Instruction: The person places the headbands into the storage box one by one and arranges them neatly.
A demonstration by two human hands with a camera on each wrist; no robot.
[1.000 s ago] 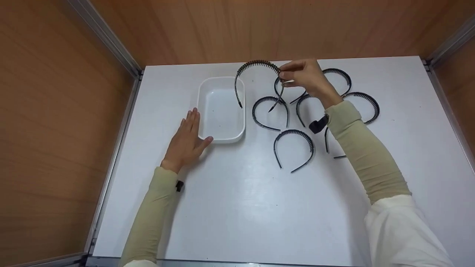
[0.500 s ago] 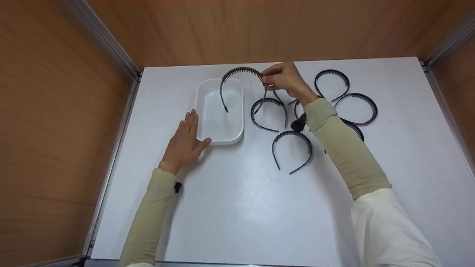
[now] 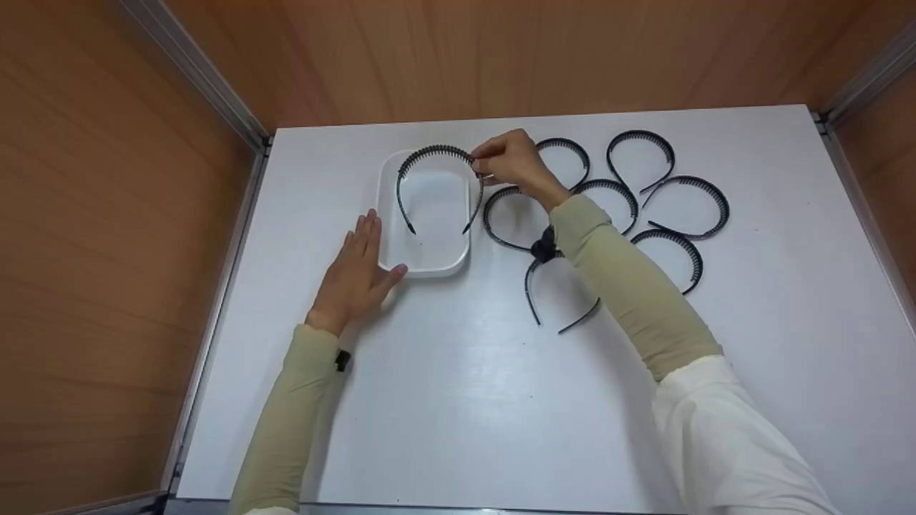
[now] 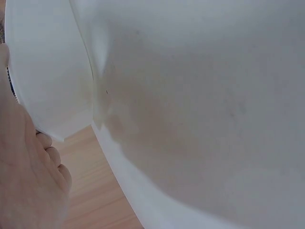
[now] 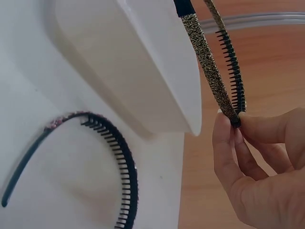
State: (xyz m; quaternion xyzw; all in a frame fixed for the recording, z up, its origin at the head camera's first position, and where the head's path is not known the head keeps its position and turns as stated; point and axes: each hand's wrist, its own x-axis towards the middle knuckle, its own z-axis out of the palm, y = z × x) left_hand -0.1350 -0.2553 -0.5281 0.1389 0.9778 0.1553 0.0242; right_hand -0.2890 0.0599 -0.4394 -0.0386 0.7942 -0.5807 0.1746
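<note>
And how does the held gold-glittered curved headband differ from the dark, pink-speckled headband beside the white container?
The right hand pinches the gold-glittered headband; the pink-speckled headband lies on the white table. The gold-glittered headband has gold-and-black glitter; the pink-speckled headband, pinkish specks on dark. Both curve and have comb teeth.

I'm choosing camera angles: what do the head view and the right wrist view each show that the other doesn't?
Only the head view: the left hand beside the white tray and the spread of headbands across the table.
Only the right wrist view: clear gold glitter on the held headband and pinkish specks on a lying headband.
Both: the right hand pinching the held headband, the tray, and at least one headband on the table.
</note>
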